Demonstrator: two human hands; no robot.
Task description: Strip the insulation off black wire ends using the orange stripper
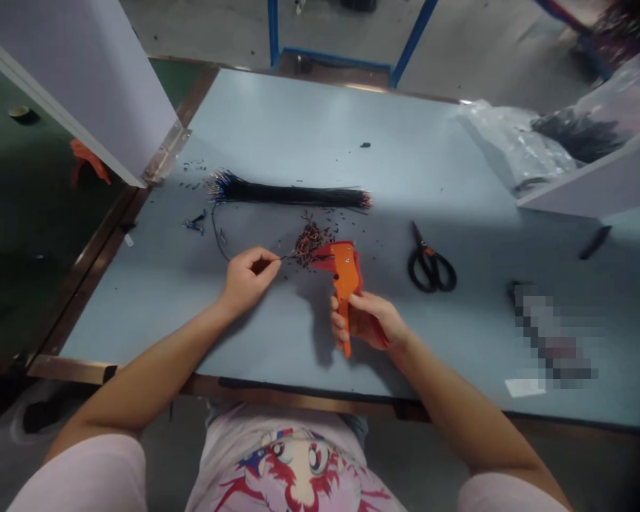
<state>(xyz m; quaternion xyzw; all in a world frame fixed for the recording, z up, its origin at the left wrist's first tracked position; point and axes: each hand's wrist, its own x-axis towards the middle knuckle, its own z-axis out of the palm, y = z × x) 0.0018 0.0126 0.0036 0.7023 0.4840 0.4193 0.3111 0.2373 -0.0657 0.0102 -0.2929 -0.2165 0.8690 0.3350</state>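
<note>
Left hand (248, 281) pinches a thin wire (286, 257) near its end, steadying it with the tip pointed toward the orange wire stripper (345, 279), held upright in the closed right hand (365, 320). Short wire bits (308, 243) lie just beside the stripper; a long wire bundle (288, 192) lies beyond it.

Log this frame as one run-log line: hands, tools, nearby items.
left hand: pinches thin wire | right hand: grips orange wire stripper | nearby: black wire bundle, black-handled scissors
</note>
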